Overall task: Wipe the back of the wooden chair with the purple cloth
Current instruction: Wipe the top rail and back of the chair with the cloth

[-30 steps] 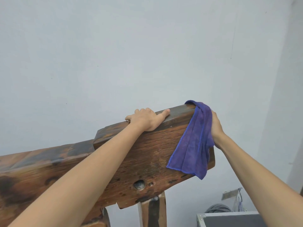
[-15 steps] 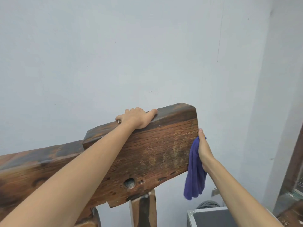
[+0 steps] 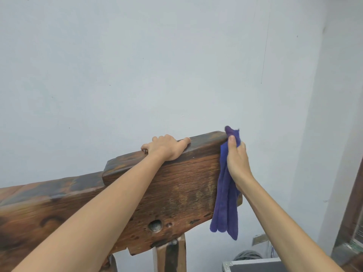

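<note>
Up close, we see one chair back [image 3: 176, 193]: a thick slab of rough, dark-stained wood with open grain, small pits and one round knot hole, its top edge rounded and smooth. Our left hand [image 3: 167, 147] lies on that top edge, fingers curled over the far side. Our right hand [image 3: 236, 161] clamps one purple cloth [image 3: 225, 203] against the slab's right end, thumb up near the top corner. Soft and napped, the cloth hangs in long folds below the fingers, past the slab's lower edge. Right of it is open air before a plain pale wall [image 3: 176, 65]. Two wooden posts show beneath the slab.
</note>
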